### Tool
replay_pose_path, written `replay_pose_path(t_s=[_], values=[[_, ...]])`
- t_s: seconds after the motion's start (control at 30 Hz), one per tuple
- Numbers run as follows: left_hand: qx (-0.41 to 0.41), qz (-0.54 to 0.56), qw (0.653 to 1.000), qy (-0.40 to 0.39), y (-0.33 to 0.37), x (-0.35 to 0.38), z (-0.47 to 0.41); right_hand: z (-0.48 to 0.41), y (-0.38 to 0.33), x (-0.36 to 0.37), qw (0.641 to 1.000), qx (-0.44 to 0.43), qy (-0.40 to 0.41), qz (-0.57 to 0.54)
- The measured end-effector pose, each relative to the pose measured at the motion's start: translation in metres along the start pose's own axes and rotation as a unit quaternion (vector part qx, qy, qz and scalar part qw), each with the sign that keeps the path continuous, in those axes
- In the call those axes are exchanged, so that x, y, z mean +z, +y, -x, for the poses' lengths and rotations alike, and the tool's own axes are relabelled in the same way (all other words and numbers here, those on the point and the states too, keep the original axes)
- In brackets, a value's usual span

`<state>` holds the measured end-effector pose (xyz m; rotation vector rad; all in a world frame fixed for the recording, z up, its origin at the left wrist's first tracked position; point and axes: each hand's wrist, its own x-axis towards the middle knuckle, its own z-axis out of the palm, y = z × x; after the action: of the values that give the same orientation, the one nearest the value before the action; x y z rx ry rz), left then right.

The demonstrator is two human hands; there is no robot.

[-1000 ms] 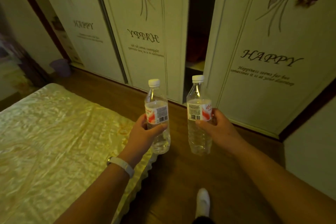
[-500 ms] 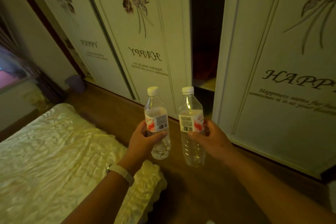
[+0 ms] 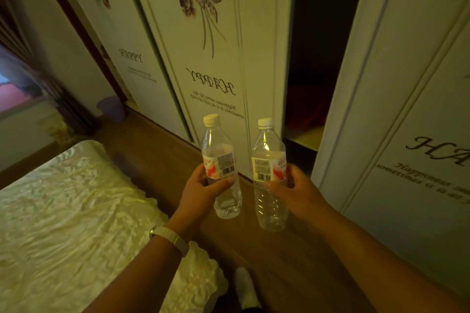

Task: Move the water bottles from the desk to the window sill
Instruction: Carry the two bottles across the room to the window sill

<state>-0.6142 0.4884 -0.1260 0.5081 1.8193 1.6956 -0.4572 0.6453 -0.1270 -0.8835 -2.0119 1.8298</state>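
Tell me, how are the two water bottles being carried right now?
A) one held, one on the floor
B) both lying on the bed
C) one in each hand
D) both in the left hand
C: the left hand grips the left bottle and the right hand grips the right bottle, both upright with caps on.

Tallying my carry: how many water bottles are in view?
2. Left bottle in the left hand, right bottle in the right hand; others may be hidden.

dim room: bed (image 3: 63, 223), wood floor (image 3: 292, 262), wardrobe doors (image 3: 211, 58) (flowered).
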Motion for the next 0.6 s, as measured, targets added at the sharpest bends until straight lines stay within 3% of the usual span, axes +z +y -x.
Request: replay_pose_path(t_s=[0.4, 0.6], values=[[-0.011, 0.053, 0.997, 0.056, 0.011, -0.065, -0.203, -0.216, -0.043, 0.048, 0.998, 0.023, -0.044, 0.042], [0.001, 0.057, 0.994, 0.093, 0.032, -0.114, -0.268, -0.311, -0.088, 0.078, 0.994, -0.035, -0.078, 0.070]])
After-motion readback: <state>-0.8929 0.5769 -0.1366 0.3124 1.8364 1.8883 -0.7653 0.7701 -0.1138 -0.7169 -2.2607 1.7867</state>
